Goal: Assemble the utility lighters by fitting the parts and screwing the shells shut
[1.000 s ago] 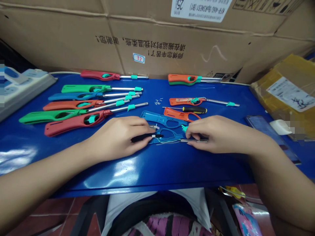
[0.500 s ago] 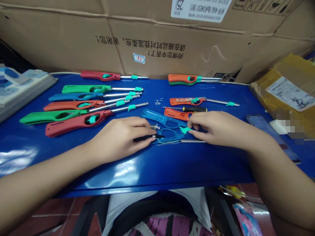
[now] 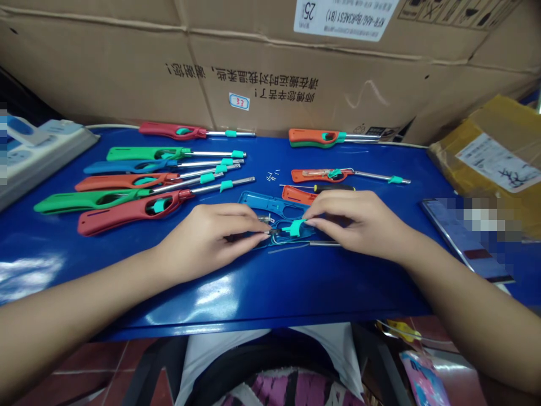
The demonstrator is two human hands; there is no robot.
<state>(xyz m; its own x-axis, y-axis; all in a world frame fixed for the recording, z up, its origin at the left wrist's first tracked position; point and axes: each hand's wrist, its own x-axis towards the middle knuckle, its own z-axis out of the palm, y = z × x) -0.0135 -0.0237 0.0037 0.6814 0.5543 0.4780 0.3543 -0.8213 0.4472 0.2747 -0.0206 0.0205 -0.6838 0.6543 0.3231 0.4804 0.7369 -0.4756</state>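
Between thumb and fingers my right hand (image 3: 355,220) pinches a teal lighter trigger (image 3: 297,228). My left hand (image 3: 224,231) is closed on a small black igniter (image 3: 275,232) with a thin wire, just left of the trigger. Both parts are over one blue lighter shell half, mostly covered by my fingers. The other blue shell half (image 3: 257,199) lies just beyond it. A metal tube (image 3: 323,243) lies at the near side, partly under my right hand. Behind that hand are an orange shell half (image 3: 297,195) and a screwdriver (image 3: 333,188) with a black and yellow handle.
Several assembled lighters (image 3: 127,217) lie at the left. Small screws (image 3: 271,176) are scattered mid-table. An opened orange lighter (image 3: 321,175) lies right of them. A phone (image 3: 460,242) is at the right, a power strip (image 3: 46,149) at the left, and a large carton (image 3: 127,67) behind.
My right hand has moved left, bringing the trigger up against the black igniter. My left hand has stayed nearly in place. The far blue shell half has shifted slightly.
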